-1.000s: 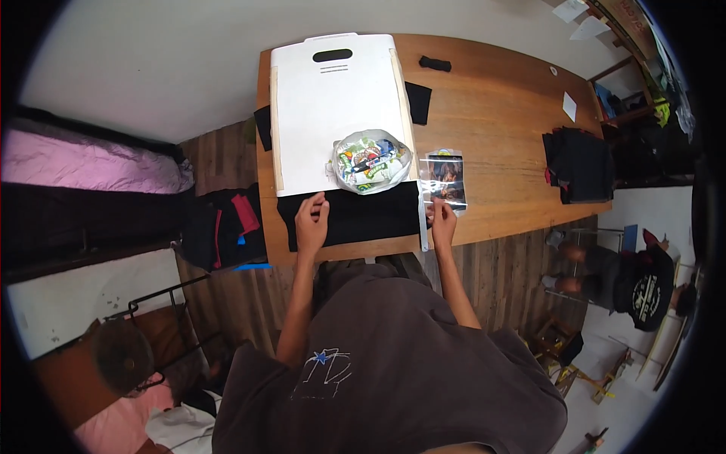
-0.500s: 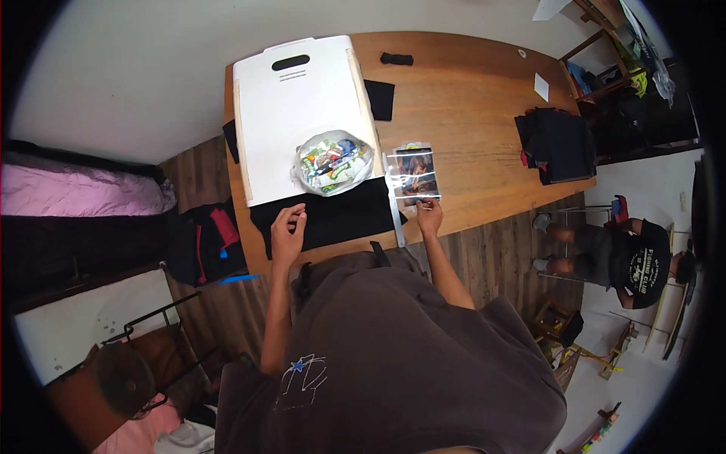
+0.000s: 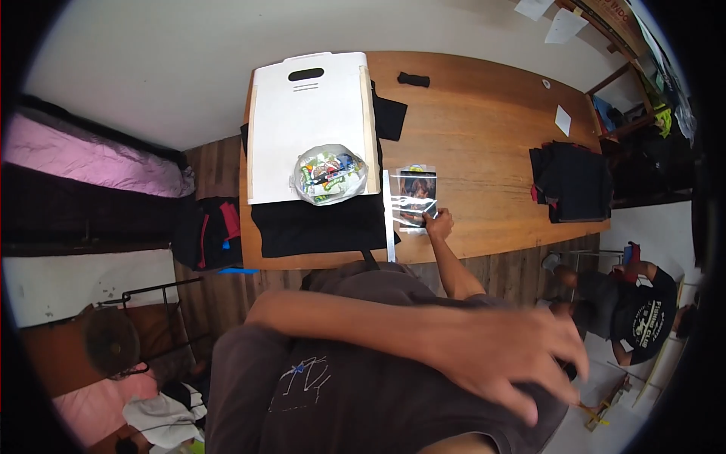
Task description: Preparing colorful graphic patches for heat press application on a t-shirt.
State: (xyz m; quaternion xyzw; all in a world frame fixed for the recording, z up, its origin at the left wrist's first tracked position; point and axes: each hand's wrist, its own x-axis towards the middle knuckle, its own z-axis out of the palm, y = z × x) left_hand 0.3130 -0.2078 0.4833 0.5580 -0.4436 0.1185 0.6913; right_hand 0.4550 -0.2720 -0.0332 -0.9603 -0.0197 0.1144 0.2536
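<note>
My left hand [image 3: 507,356] is raised in front of my body and reaches across to the right, its fingers apart and curved, slightly blurred, with nothing seen in them. My right hand [image 3: 439,225] pinches the lower right edge of a glossy printed film sheet [image 3: 417,198], which bears a dark picture and lies on the table. Beside the sheet's left edge runs a pale straight strip like a ruler [image 3: 390,234]. A black garment [image 3: 318,231] is spread under a white board [image 3: 302,113] with a handle slot. On the board sits a clear plastic bag [image 3: 330,174] of colourful packets.
On the wooden table [image 3: 476,129] lie a small black rolled cloth [image 3: 414,79], a white card [image 3: 563,120] and a stack of dark clothes [image 3: 572,181]. A seated person [image 3: 643,321] is at the right. A fan [image 3: 111,340] stands at lower left.
My left hand has left the front of the black garment and swung right across my body. My right hand stays at the film sheet's edge. The view has shifted.
</note>
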